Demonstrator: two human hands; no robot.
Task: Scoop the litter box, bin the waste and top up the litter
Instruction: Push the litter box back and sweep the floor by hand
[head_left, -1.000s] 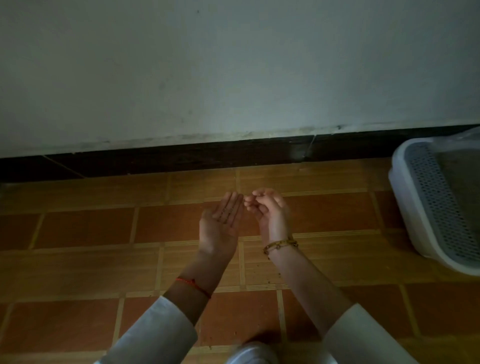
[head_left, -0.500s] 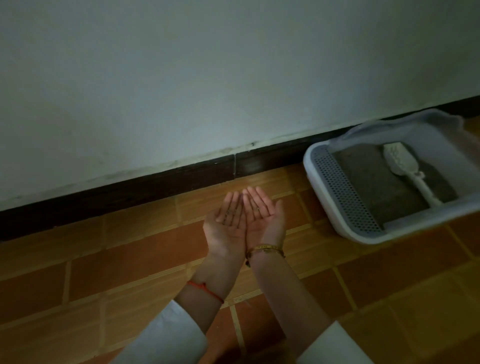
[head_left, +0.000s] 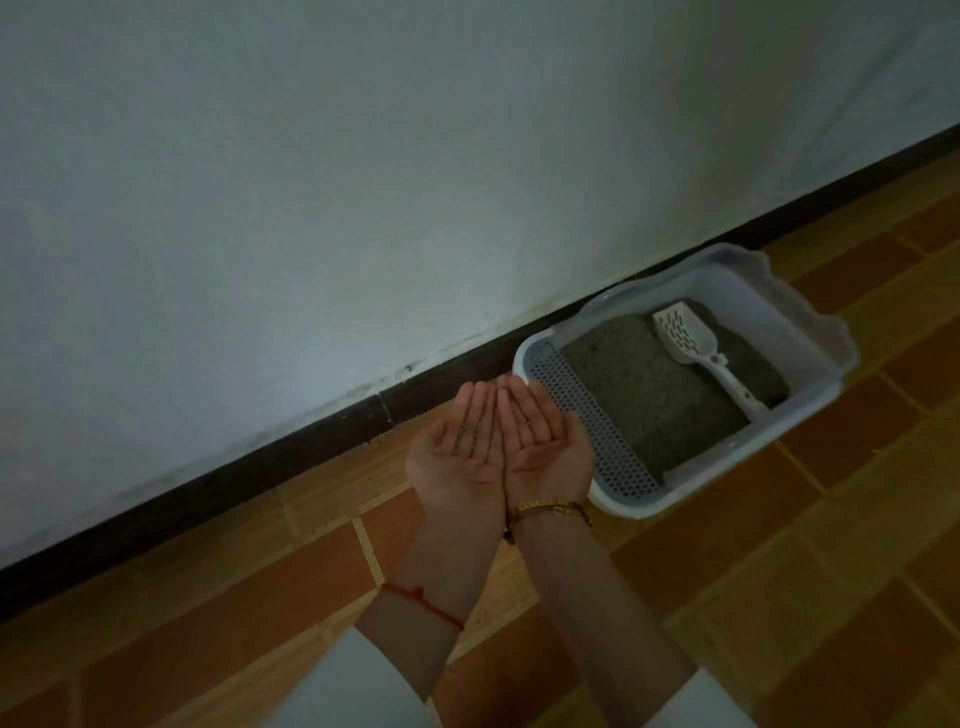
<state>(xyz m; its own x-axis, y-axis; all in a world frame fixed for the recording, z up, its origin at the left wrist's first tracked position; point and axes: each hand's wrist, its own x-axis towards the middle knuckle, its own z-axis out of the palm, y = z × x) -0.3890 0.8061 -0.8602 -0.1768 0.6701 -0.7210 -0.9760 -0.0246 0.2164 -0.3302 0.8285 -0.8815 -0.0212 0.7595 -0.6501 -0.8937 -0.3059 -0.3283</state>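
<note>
Both forearms reaching forward from white sleeves, side by side, wrists nearly touching. Left hand palm up, fingers straight and close together, a few dark specks lying along the middle fingers near their bases. Right hand palm up too, pressed edge to edge against the left along the little-finger side, fingers straight, thumb spread outward to the right. Together forming a shallow cupped pair, fingertips pointing away and slightly upward. Thin red string round the left forearm well below the fingers; gold bracelet round the right wrist just behind the palm.
</note>
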